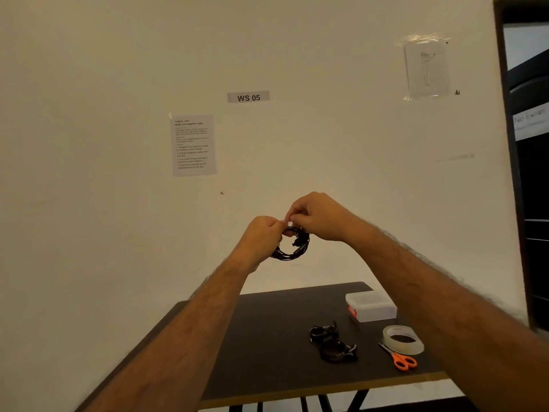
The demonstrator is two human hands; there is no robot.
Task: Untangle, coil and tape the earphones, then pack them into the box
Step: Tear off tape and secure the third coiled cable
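Against a cream wall above the dark table [267, 337], left hand [261, 236] and right hand [318, 217] both pinch the coiled black earphones [292, 245] at its 12 o'clock, box [371, 307] at the table's 2 o'clock.

The desk [267, 328] has a dark top with a pale front edge and stands on black legs against a light wall. Toward its far right corner sits a clear lidded box [371, 307] with a red latch on its left side; nearer the front, a tape roll [403, 339] lies flat, with orange-handled scissors [399, 356] just beside it on the front side, blades pointing back and left. Left of the tape lie two coiled black earphones [332, 343], one behind the other and touching or nearly so.
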